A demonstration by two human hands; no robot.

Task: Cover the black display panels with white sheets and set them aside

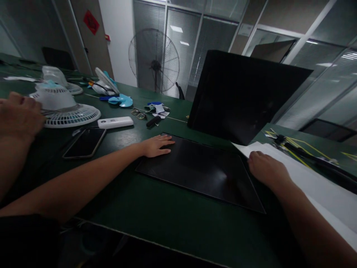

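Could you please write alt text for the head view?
The left hand rests on a dark panel on a green table, the right hand by the panel's edge and a white sheet. A black panel slants behind; another person's hand is near a fan cover.

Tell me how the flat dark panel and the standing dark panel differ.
The flat panel lies on the green table; the standing panel rises behind it. The left hand rests on the flat panel, not the standing panel. The flat panel shows brighter glare than the standing panel. Both look dark and four-sided.
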